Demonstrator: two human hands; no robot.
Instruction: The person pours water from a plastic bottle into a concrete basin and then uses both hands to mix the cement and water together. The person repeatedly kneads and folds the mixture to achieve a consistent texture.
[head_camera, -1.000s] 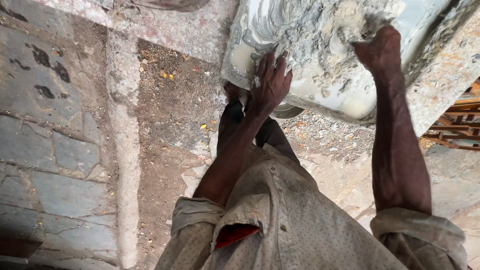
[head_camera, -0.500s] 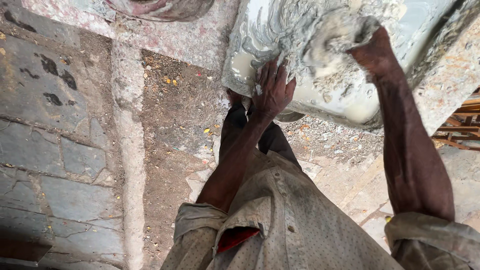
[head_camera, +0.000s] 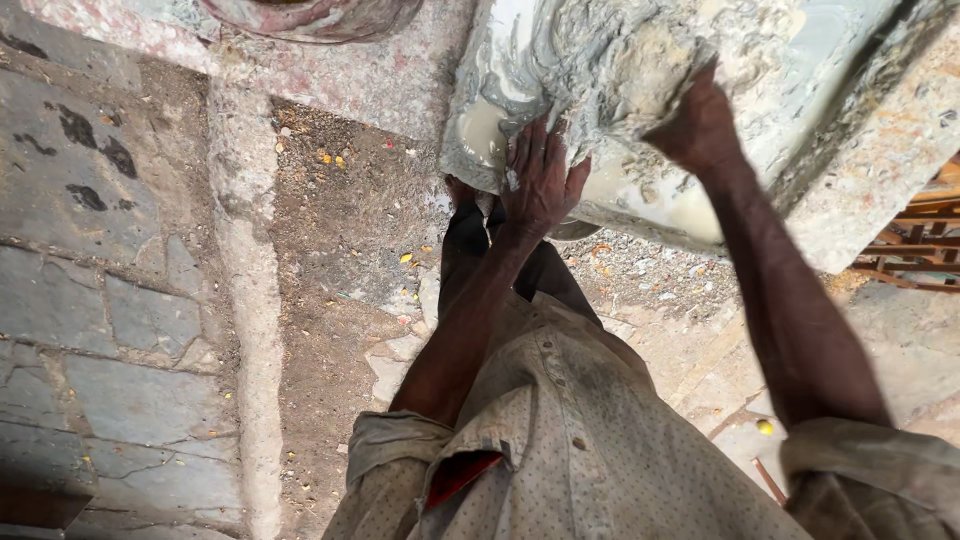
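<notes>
Outdoors — dusty stone ground, hands in wet plaster slab.

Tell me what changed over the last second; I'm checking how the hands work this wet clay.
The right hand slid left across the slab, pushing up a ridge of grey clay. The left hand stayed spread flat near the slab's lower edge, shifting barely. A round pot came into view at the top as the camera tilted. Nothing was picked up or let go; the ground looks the same.
</notes>
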